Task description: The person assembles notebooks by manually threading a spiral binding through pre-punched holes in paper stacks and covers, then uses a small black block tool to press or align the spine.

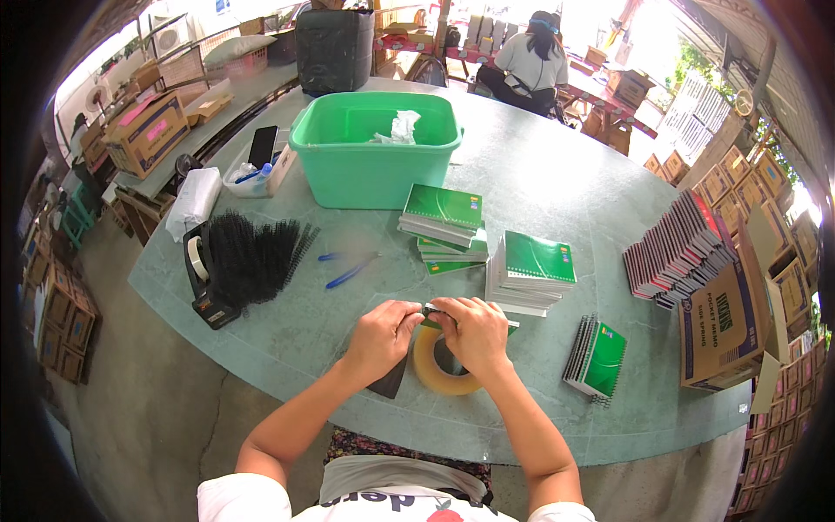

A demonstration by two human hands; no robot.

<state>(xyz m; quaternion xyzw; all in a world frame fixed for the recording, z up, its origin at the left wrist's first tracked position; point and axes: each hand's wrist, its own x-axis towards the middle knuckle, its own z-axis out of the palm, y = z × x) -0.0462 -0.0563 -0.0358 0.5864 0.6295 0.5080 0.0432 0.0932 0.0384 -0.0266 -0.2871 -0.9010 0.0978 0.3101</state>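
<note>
Close together over the near middle of the table, my left hand (383, 337) and my right hand (476, 332) pinch the binding end of a small green notebook (513, 326). My fingers cover most of it; a bit of dark coil shows between the thumbs. Right beneath my hands lies a roll of clear tape (424, 358), with a dark flat piece (389, 380) beside it. Blue-handled pliers (348, 275) rest beyond my left hand. Stacked green notebooks (535, 261) stand beyond my right hand, and a small pile of coil-bound notebooks (603, 358) lies to its right.
A green tub (370, 174) with crumpled white paper stands at the back. Black plastic coils (248, 257) heap beside a tape dispenser (209, 300) on the left. Red-edged notebooks (674, 252) and an open carton (726, 326) occupy the right. Another person (532, 65) sits far off.
</note>
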